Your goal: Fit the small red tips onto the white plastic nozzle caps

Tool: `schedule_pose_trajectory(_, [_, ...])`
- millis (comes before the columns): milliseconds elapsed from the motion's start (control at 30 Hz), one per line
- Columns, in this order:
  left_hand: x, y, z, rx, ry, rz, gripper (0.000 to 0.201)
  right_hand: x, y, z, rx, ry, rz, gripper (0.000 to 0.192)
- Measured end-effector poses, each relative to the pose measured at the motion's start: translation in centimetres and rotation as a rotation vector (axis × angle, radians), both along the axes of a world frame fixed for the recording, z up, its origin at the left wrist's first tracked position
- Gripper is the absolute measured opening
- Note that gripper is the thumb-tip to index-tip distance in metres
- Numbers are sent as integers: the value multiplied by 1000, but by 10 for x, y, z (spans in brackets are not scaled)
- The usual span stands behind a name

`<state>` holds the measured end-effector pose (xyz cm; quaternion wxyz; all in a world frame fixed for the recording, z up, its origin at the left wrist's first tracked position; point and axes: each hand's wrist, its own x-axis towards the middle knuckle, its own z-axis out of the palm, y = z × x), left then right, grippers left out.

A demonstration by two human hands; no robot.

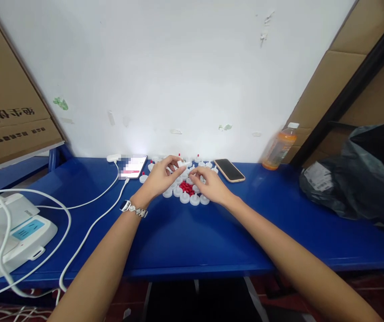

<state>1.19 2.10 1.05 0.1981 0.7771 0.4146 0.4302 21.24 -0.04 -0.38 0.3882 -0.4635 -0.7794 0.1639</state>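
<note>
On a blue bench (212,241), the left hand (158,179) pinches a small white cap (181,163) above a cluster of white caps (192,197) ringing red pieces (187,188). The right hand (212,185) rests fingers-down beside the cluster, apparently empty. The caps look light, rigid, best pinched at the rim.

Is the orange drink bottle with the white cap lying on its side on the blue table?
No, the orange drink bottle with the white cap stands upright on the blue table, against the white wall.
</note>
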Motion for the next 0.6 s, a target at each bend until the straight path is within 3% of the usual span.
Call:
schedule_pose_trajectory(133, [6,0,-6,22,62,-39,37,1,6,-1,-97,334,89,26])
schedule_pose_trajectory(233, [12,0,-10,40,97,-79,36,4,15,-1,-138,439,158,28])
schedule_pose_trajectory(300, [15,0,-13,38,99,-65,42,10,26,2,-100,460,129,27])
schedule_pose_trajectory(433, [14,2,-17,63,161,-32,36,29,65,12,48,246,-131,19])
schedule_pose_trajectory(500, [14,2,-18,90,208,-34,27,35,87,14,0,46,-264,15])
schedule_pose_trajectory(600, [14,2,-19,93,243,-31,23,32,114,12,-49,-208,-359,19])
